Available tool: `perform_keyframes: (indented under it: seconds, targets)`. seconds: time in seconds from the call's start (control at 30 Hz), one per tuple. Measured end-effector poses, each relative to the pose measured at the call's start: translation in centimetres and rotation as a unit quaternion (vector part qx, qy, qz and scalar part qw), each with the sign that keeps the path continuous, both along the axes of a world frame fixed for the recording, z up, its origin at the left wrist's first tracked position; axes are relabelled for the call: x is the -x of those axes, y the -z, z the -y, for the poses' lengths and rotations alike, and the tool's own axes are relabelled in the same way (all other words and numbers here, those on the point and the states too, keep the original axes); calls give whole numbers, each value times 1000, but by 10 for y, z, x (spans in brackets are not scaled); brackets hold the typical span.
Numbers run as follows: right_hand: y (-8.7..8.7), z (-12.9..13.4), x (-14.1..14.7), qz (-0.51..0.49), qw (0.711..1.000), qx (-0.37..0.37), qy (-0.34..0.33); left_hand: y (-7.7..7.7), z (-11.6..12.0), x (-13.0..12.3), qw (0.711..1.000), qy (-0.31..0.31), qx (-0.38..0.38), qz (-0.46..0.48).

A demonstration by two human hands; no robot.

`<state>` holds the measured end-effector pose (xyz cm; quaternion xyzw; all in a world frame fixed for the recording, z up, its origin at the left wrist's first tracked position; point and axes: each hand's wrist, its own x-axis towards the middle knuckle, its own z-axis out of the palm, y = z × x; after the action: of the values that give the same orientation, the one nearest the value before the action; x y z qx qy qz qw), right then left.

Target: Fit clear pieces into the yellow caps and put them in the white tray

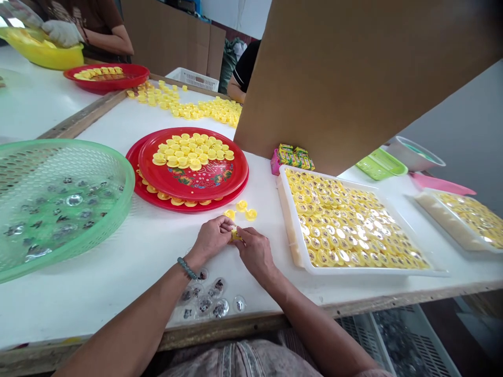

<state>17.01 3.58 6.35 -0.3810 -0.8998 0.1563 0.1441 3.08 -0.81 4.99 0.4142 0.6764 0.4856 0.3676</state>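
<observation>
Head view: we look down at a white surface (118, 272) where our two bare hands meet near its front edge.
Left hand: our left hand (212, 238), a beaded bracelet at its wrist, is curled narrow, fingertips pinched on a small yellow plastic cap (234, 234).
Right hand: our right hand (255, 254) closes on the same cap from the other side, so both hands hold it between them, just above the surface.
Handling: we judge the cap very light, stiff and smooth, so apt to slip; a fingertip pinch at its rim looks the surest hold.
Loose caps: three more yellow caps (241, 209) lie just beyond our fingers.
Clear domes: small clear plastic domes with dark prints (208, 301) sit near our wrists; more lie in the round green perforated basket (113, 209) at left.
Red plates: two stacked round red plates (204, 178) carry yellow caps.
White tray: a shallow white rectangular tray (293, 235) at right is packed with yellow pieces under clear tops.
Cardboard: a brown cardboard sheet (346, 73) stands behind the tray.
Other person: a gloved hand (61, 32) works at a yellow basin (43, 55) far left.
</observation>
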Motion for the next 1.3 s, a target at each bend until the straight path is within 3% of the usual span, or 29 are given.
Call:
perform_keyframes:
  seconds: [0.27, 0.8, 1.1, 1.3]
  targets:
    - [9, -1, -2, -54, 998, -2, 20, 2, 1, -1, 1000, 13, 13, 8]
    - [-19, -39, -4, -3, 977, 92, -192, 6, -2, -3, 999, -27, 37, 27]
    - [-20, -41, 2, 51, 980, 105, -160, 1, -1, -5, 999, -19, 34, 35]
    - [-25, -44, 13, 140, 971, 104, -163, 2, -7, -4, 996, -16, 86, 29]
